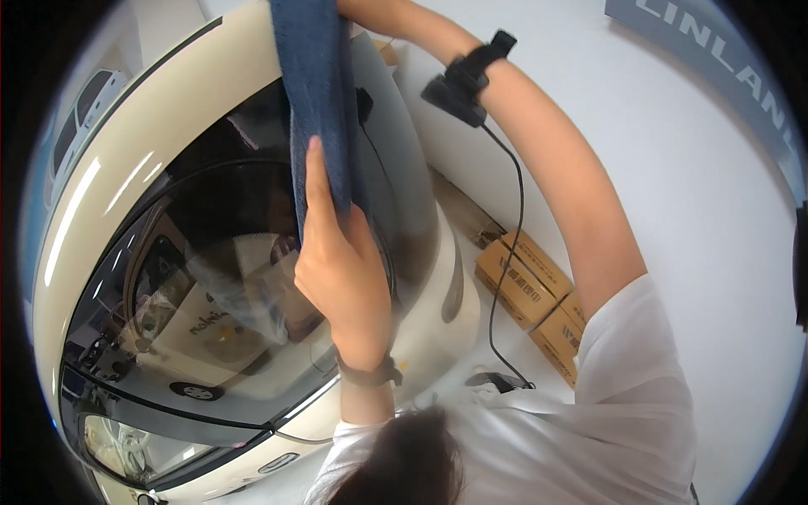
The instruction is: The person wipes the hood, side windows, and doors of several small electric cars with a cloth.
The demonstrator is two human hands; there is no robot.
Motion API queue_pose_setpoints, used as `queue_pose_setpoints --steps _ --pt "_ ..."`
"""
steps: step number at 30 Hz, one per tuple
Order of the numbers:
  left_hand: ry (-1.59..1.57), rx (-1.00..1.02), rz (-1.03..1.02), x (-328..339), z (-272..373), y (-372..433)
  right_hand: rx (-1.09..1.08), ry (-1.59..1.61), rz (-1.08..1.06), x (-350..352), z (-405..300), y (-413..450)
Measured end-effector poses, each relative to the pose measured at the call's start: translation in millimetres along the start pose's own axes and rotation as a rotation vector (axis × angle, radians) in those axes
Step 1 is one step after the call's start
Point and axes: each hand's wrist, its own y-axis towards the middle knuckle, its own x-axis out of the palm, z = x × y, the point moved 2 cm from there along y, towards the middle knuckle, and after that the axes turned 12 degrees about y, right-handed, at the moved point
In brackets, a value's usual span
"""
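Observation:
My left hand [344, 271] grips the lower part of a folded blue cloth [315, 82], its index finger stretched along the fabric. The cloth runs up to the top edge of the picture, in front of the dark, reflective glass [221, 208] of a cream-coloured car [76, 227]. At the top, my right hand [363, 12] meets the cloth's right edge; its fingers are cut off or hidden. A dark band circles my left wrist. A black strapped device [464, 82] with a cable sits on my right wrist.
Printed cardboard boxes [524, 284] stand on the floor beside the white wall [682, 208]. The device's black cable [519, 208] hangs past them. A car door handle [278, 463] shows at lower left, and a lettered grey panel [701, 50] at upper right.

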Motion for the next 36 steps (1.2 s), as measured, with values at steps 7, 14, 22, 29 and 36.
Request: queue_pose_setpoints --steps 7,14,22,29,36 --pt "0.033 0.023 -0.124 15.6 4.8 -24.4 -0.338 -0.080 0.250 -12.4 60.4 -73.2" --pt "-0.003 -0.049 -0.312 33.8 -8.1 -53.5 -0.149 -0.011 0.397 3.0 69.7 -165.7" --pt "-0.057 0.150 -0.376 69.5 -43.3 -125.8 0.320 0.109 0.519 48.6 84.2 -303.1" --pt "0.053 -0.011 -0.613 73.3 -63.0 -173.9 0.706 0.197 0.548 95.0 65.4 -403.5" --pt "0.165 -0.162 -0.927 68.0 -70.3 -221.6 0.827 0.003 0.409 125.8 62.0 -457.8"
